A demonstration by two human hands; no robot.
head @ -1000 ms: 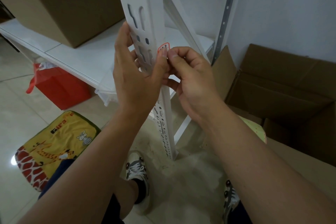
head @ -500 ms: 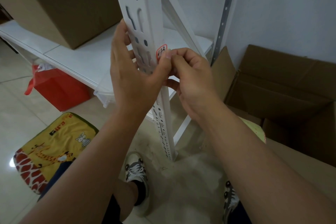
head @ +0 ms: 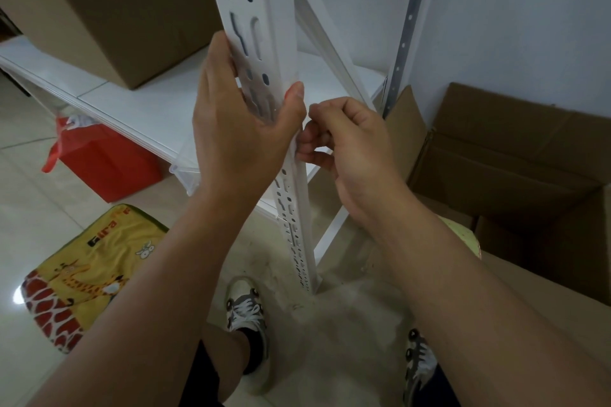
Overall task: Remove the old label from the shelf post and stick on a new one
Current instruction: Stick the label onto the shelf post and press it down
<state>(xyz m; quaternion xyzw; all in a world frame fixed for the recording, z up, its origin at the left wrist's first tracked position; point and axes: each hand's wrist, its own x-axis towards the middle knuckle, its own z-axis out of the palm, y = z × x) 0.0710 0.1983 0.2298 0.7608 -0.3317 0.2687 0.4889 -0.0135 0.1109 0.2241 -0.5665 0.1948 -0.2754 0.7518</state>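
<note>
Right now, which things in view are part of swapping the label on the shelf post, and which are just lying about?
Part of the job:
white slotted shelf post
left hand, gripping the post
right hand, fingers curled beside the post; no label plainly visible

Lying about:
closed cardboard box on the shelf
open cardboard box
red bag
giraffe mat

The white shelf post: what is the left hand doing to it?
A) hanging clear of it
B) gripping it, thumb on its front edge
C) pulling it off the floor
B: the left hand wraps the white shelf post, thumb pressed on its edge.
</note>
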